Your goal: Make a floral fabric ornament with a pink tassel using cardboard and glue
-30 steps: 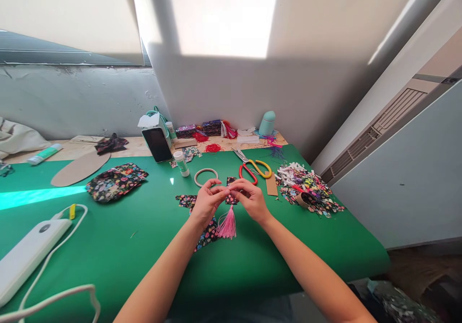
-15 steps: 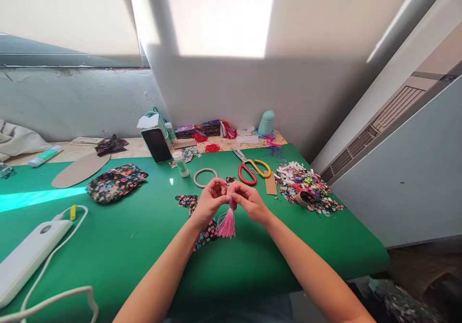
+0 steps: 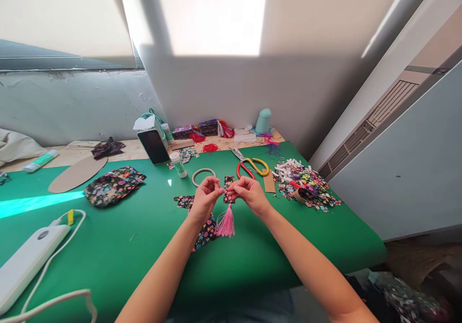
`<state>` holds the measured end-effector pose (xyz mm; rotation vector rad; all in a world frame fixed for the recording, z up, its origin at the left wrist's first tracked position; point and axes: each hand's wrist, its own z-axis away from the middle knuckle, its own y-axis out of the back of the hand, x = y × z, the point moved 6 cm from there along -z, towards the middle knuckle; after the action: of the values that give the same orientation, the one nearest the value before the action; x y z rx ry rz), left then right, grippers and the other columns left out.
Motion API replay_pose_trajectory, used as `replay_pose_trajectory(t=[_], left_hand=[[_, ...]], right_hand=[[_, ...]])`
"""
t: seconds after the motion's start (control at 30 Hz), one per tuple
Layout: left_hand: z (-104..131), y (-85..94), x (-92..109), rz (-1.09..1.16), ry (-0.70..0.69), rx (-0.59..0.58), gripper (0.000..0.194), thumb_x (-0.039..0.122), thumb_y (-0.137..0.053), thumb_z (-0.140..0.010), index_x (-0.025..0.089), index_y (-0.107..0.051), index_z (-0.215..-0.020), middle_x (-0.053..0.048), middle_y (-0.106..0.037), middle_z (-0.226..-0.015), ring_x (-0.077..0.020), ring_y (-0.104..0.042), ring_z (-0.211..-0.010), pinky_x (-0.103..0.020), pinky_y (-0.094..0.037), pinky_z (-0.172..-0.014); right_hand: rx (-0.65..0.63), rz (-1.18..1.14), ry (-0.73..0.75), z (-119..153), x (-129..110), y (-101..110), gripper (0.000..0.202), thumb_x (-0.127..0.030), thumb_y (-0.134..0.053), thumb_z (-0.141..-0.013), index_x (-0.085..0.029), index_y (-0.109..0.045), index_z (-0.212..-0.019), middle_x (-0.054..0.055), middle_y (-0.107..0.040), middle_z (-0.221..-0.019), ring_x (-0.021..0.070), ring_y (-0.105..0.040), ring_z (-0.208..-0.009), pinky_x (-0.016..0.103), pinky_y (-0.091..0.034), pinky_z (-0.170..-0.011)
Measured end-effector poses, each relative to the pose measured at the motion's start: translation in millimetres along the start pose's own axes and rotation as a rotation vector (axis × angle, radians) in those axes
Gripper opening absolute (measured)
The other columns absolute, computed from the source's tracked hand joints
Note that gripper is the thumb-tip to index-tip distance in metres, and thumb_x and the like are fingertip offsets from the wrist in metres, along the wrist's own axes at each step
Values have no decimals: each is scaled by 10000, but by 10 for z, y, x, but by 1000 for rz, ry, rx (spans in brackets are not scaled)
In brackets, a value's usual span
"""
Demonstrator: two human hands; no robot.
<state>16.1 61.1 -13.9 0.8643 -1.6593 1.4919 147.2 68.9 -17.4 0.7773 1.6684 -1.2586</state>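
My left hand (image 3: pixel 205 201) is closed in a pinch, thumb against forefinger. My right hand (image 3: pixel 250 195) pinches too, its fingertips close to those of the left. What they hold is too fine to make out. Below and between them is a pink tassel (image 3: pixel 225 223) with a pale thread looping at its left side. Just above the tassel, partly behind my right fingertips, is a narrow dark floral strip (image 3: pixel 228 182). More floral fabric (image 3: pixel 206 234) lies beside and partly under my left wrist.
Beyond my hands are a ring (image 3: pixel 198 173), a glue stick (image 3: pixel 178 165) and scissors (image 3: pixel 258 165) with red and yellow handles. Scraps (image 3: pixel 317 188) pile up at right. A phone (image 3: pixel 154 147) leans at the back. A white power strip (image 3: pixel 32 251) with a cable lies left.
My hands have moved slightly apart at the fingertips, and more of the floral strip shows between them. The tassel stays below them. The whole view has shifted a little.
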Motion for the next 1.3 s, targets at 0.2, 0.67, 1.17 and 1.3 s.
replay_pose_trajectory(t=[0.2, 0.67, 1.17, 1.3], left_hand=[[-5, 32, -9, 12, 17, 44, 347, 218, -842, -544, 175, -592, -781, 56, -482, -676, -60, -470, -628, -177, -424, -644], [3, 28, 15, 17, 28, 86, 335, 235, -850, -520, 167, -593, -725, 55, -477, -663, -55, -454, -602, -169, -427, -614], [11, 4, 4, 7, 37, 89, 325, 259, -856, -501, 163, -602, -681, 48, -509, -655, -59, -455, -587, -176, -391, -575], [19, -6, 13, 3, 40, 86, 322, 276, -851, -515, 165, -599, -681, 46, -506, -648, -62, -455, -580, -178, -386, -565]], right_hand=[[118, 41, -8, -66, -38, 157, 300, -347, -835, -555, -148, -637, -662, 29, -713, -682, 152, -681, -622, 306, -587, -636], [504, 215, 145, -92, -537, 1059, 416, -358, -853, -470, -165, -647, -776, 20, -701, -661, 171, -670, -601, 340, -583, -643], [920, 836, 170, 209, -948, 2120, 353, -485, -648, -637, -144, -650, -728, 100, -689, -720, 209, -615, -668, 336, -483, -656], [948, 1001, 73, 361, -1002, 2355, 298, -409, -647, -635, -132, -694, -734, 105, -703, -703, 224, -621, -675, 329, -464, -642]])
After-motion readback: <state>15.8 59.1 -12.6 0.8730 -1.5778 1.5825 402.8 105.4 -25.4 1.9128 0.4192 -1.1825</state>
